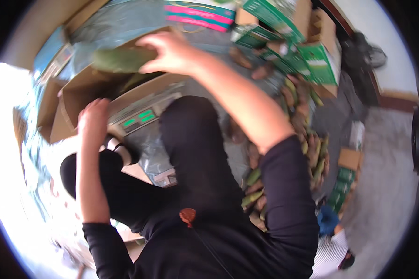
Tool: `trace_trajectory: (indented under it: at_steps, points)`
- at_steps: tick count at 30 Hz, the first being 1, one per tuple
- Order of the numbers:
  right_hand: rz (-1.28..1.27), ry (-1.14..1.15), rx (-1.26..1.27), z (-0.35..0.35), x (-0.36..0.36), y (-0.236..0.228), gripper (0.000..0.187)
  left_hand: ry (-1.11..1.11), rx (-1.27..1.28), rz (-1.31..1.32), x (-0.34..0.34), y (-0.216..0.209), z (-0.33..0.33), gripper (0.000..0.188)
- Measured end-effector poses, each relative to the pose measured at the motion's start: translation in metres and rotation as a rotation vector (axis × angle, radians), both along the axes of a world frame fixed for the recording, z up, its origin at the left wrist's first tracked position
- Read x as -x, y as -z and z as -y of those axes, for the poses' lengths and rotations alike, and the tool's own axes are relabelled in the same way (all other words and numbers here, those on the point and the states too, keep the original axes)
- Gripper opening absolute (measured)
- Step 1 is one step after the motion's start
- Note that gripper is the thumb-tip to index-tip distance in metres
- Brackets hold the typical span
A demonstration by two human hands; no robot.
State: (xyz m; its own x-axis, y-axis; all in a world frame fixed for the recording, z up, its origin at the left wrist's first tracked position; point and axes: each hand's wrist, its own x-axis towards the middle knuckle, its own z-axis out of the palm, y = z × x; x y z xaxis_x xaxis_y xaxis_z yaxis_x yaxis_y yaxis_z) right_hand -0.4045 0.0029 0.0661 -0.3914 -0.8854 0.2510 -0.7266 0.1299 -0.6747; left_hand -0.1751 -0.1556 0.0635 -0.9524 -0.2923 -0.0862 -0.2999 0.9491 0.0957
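Grey concrete floor (379, 153) shows along the right, beside a loose heap of long green and brown vegetable-like pieces (314, 156) and green-and-white printed cardboard boxes (319, 63). An open brown cardboard box (77, 100) stands by a scale with a glowing green display (142, 117). Above the box's far edge, the right hand (165, 53) grips a blurred, elongated green piece (118, 61) by its right end. The left hand (93, 116) is at the box's near left corner; its grip cannot be told.

Right hand (166, 52) holds 1 green item (118, 61) above open box (141, 93); left hand (93, 117) at box edge.
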Motion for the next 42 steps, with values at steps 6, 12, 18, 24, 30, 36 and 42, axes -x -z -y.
trace_trajectory:
  at_steps: [6,12,18,24,30,36,42]
  points:
    - [0.391,0.282,0.307,-0.045,-0.038,-0.012,0.044,-0.063,-0.125,0.017,-0.009,-0.005,0.0,0.026]
    - [0.772,0.9,0.129,-0.224,-0.083,0.083,0.028,-0.082,-0.15,0.07,-0.003,-0.001,-0.01,0.028]
    - [0.78,1.358,-0.214,-0.434,-0.195,0.276,0.021,-0.081,-0.168,0.038,-0.003,0.0,-0.01,0.031]
    - [0.856,1.769,-0.44,-0.656,-0.291,0.313,0.015,-0.039,-0.243,-0.013,0.008,0.035,-0.006,0.032]
    - [1.358,2.026,0.103,-0.556,-0.239,0.257,0.026,-0.045,-0.081,-0.043,-0.013,0.011,0.006,0.03]
    - [1.346,2.119,0.265,-0.557,-0.2,0.236,0.038,-0.003,-0.071,-0.116,-0.009,0.029,0.003,0.027]
    - [1.487,2.183,0.379,-0.57,-0.184,0.253,0.052,0.01,-0.061,-0.117,-0.005,0.032,-0.001,0.026]
